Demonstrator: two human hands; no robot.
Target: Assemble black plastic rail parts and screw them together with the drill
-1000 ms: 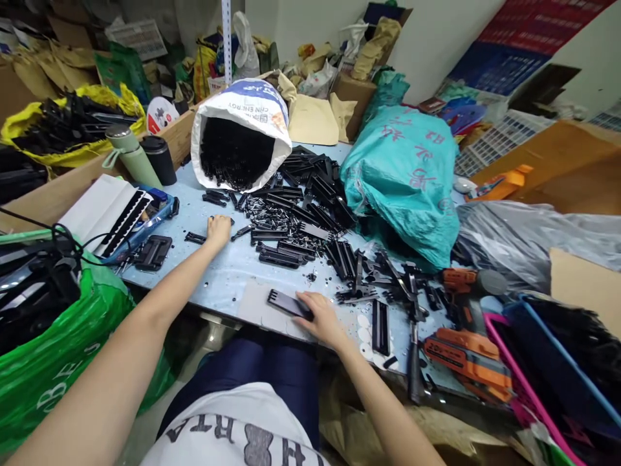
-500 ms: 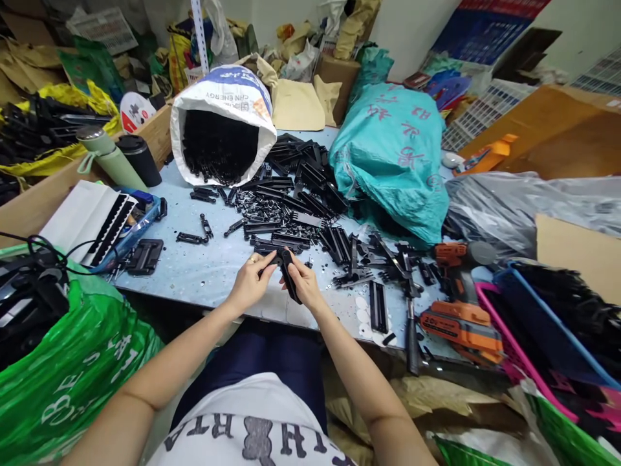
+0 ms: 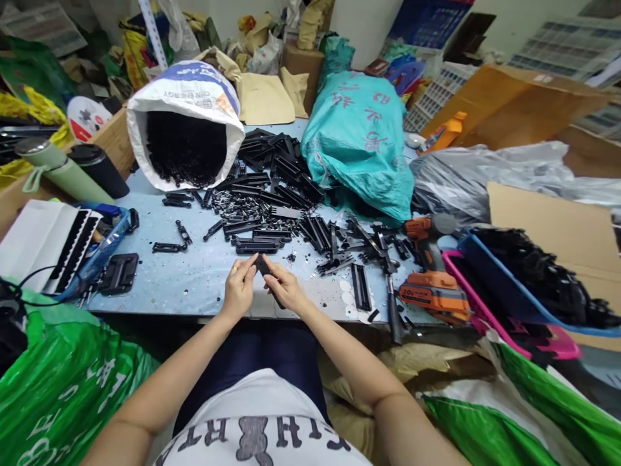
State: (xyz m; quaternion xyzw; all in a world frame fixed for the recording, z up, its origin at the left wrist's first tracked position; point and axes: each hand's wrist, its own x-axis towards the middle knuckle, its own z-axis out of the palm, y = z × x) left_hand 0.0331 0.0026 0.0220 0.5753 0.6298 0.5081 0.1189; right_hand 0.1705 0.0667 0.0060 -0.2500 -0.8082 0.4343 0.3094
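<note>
A long black plastic part (image 3: 262, 265) is held between my two hands above the front edge of the table. My right hand (image 3: 287, 288) is closed around its length, thumb on top, and the lower end sticks out below the fingers. My left hand (image 3: 239, 288), wearing a ring, pinches at the upper end; whether a second piece is in those fingers I cannot tell. Just beyond my fingertips lie black bars (image 3: 257, 246) and a heap of small metal screws (image 3: 242, 206). Part of the held piece is hidden by my fingers.
A white sack (image 3: 187, 81) of black parts and a teal sack (image 3: 359, 142) stand at the back. On the right are a cordless drill (image 3: 434, 291), a hammer-like tool (image 3: 393, 310) and a blue basket (image 3: 514, 285). A bottle (image 3: 63, 171) and black cup (image 3: 99, 169) stand left.
The view has swung to the right, so the table things appear further left. Both hands still hold the black part, which now shows less, with the fingers closer together over its upper end.
</note>
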